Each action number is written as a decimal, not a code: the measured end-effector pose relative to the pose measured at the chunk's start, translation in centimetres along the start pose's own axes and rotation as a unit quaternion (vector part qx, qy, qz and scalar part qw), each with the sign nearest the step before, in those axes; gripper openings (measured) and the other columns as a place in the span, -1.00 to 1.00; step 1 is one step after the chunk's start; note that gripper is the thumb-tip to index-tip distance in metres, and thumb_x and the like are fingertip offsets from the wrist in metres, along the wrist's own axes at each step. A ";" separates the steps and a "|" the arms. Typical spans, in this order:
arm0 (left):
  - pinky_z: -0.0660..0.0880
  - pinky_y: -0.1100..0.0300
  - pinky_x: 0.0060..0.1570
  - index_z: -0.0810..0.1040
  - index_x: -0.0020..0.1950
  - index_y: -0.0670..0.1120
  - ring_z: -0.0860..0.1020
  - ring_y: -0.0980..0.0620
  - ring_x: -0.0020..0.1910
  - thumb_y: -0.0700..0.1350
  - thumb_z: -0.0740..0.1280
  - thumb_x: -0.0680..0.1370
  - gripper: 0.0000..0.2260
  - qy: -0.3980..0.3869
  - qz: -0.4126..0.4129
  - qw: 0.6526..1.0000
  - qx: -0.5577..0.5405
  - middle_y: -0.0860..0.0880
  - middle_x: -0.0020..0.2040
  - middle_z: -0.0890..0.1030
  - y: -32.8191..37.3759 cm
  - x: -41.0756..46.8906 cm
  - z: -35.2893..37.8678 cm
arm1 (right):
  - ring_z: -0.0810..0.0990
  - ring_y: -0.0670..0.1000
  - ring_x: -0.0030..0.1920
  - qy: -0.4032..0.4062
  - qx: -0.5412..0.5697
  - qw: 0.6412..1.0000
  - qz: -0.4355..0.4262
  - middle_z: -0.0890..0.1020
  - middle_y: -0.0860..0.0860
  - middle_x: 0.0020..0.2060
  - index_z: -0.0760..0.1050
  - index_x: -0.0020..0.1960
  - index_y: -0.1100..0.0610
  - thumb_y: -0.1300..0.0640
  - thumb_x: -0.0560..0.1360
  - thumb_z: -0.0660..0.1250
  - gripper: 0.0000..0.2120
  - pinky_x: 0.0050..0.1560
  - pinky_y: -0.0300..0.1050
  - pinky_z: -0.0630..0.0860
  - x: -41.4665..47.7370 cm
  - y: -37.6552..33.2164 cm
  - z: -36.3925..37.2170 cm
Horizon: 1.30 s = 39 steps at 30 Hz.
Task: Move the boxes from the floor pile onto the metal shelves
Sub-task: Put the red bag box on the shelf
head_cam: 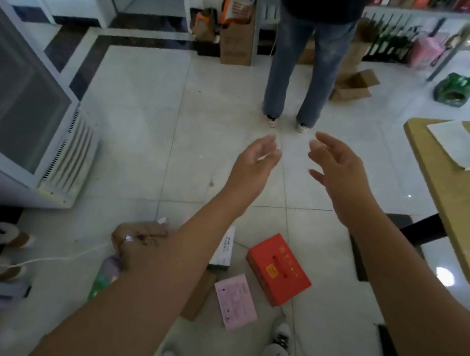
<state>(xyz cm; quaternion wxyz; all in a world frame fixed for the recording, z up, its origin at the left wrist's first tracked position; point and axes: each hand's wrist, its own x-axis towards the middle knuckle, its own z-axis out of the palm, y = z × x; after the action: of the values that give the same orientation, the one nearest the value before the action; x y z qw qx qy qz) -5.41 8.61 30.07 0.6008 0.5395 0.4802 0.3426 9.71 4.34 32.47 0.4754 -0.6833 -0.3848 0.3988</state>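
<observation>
Left hand (256,162), right hand (334,169): grip open, nothing held. Red box (279,269), pink box (236,302) on floor (148,132) by feet. Risk: standing person (305,65) blocks metal shelves (411,11), so a collision while carrying; white cable (27,261) is a trip hazard.

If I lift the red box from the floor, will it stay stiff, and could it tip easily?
The red box looks like crisp-edged cardboard, so it probably keeps its shape. It lies on a broad face, so a push would likely slide it over the glossy floor tiles, not tip it. Its weight cannot be judged.
</observation>
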 end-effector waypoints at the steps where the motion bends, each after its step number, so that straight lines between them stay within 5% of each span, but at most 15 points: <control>1: 0.40 0.00 0.40 0.39 0.46 0.05 0.47 0.07 0.34 -0.02 0.26 0.64 -0.63 0.011 -0.019 1.000 0.003 0.03 0.40 0.48 -1.3 0.7 0.9 | 0.53 -0.08 0.25 -0.013 0.005 1.000 0.015 0.55 -0.05 0.28 0.39 0.44 0.01 -0.05 0.60 0.27 -0.57 0.28 -0.06 0.50 1.3 1.2 -0.4; 9: 0.36 -0.06 0.42 0.43 0.44 0.02 0.45 -0.01 0.37 -0.05 0.29 0.63 -0.64 0.108 -0.216 0.970 -0.033 -0.05 0.38 0.50 -16.4 5.2 5.8 | 0.56 -0.17 0.14 -0.086 0.019 0.988 0.130 0.58 -0.18 0.07 0.45 0.35 0.01 -0.01 0.59 0.31 -0.65 0.10 -0.19 0.51 12.1 16.6 0.4; 14: 0.39 0.07 0.39 0.37 0.48 -0.04 0.49 0.03 0.30 -0.06 0.24 0.65 -0.61 0.098 -0.323 0.939 -0.062 0.03 0.30 0.52 -30.5 7.2 8.5 | 0.62 0.01 0.13 -0.086 -0.028 0.972 0.218 0.63 -0.02 0.08 0.50 0.32 0.06 -0.05 0.55 0.36 -0.62 0.16 0.02 0.57 16.4 33.5 3.3; 18: 0.48 0.06 0.18 0.45 0.41 -0.07 0.58 -0.08 0.17 -0.06 0.26 0.64 -0.66 0.108 -0.407 0.906 -0.045 -0.23 0.27 0.57 -43.9 10.4 11.3 | 0.63 0.06 0.05 -0.098 -0.104 0.952 0.269 0.64 0.07 0.13 0.52 0.30 0.08 -0.09 0.53 0.35 -0.59 0.19 0.12 0.56 17.9 47.9 5.3; 23: 0.50 0.20 0.00 0.46 0.21 0.03 0.53 0.09 -0.06 -0.08 0.23 0.62 -0.83 0.163 -0.453 0.876 -0.036 0.02 -0.03 0.54 -57.3 13.3 13.7 | 0.58 0.13 0.19 -0.110 -0.186 0.933 0.287 0.59 0.08 0.22 0.47 0.35 0.08 -0.14 0.53 0.31 -0.52 0.25 0.13 0.50 19.8 61.5 5.8; 27: 0.42 -0.19 0.33 0.43 0.35 -0.31 0.50 -0.26 0.29 0.13 0.27 0.31 -0.27 0.186 -0.496 0.847 -0.050 -0.28 0.31 0.51 -68.6 14.3 15.3 | 0.45 0.15 0.36 -0.093 -0.250 0.921 0.283 0.43 0.13 0.40 0.27 0.49 0.16 -0.12 0.57 0.29 -0.40 0.33 0.06 0.39 22.0 69.3 5.8; 30: 0.47 0.14 0.15 0.45 0.36 -0.28 0.56 -0.07 0.17 0.08 0.34 0.50 -0.43 0.151 -0.514 0.842 -0.058 -0.08 0.18 0.58 -71.6 15.3 15.7 | 0.34 0.18 0.44 -0.080 -0.272 0.912 0.297 0.28 0.14 0.50 0.14 0.55 0.12 -0.15 0.55 0.31 -0.29 0.37 0.09 0.31 23.5 73.7 6.1; 33: 0.40 0.29 -0.19 0.45 0.37 -0.14 0.57 0.12 -0.04 0.09 0.22 0.64 -0.60 0.124 -0.520 0.838 -0.111 0.03 0.06 0.60 -74.2 16.4 16.6 | 0.42 0.18 0.38 -0.072 -0.262 0.905 0.327 0.36 0.14 0.45 0.17 0.55 0.13 -0.19 0.53 0.32 -0.27 0.27 0.04 0.36 24.8 76.7 6.0; 39: 0.29 0.39 -0.19 0.39 0.46 0.05 0.50 0.30 -0.10 0.20 0.17 0.63 -0.55 0.088 -0.522 0.831 -0.171 0.11 0.22 0.57 -75.8 16.6 17.1 | 0.50 0.14 0.29 -0.076 -0.267 0.904 0.326 0.47 0.10 0.37 0.31 0.49 0.15 -0.25 0.52 0.29 -0.31 0.28 0.09 0.44 25.0 78.4 6.0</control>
<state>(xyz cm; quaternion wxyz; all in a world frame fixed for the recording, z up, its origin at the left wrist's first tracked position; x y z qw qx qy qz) 7.75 4.70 -48.15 0.7281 0.0655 0.6748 0.1007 25.39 9.25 -48.34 0.0879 -0.8395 -0.2676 0.4646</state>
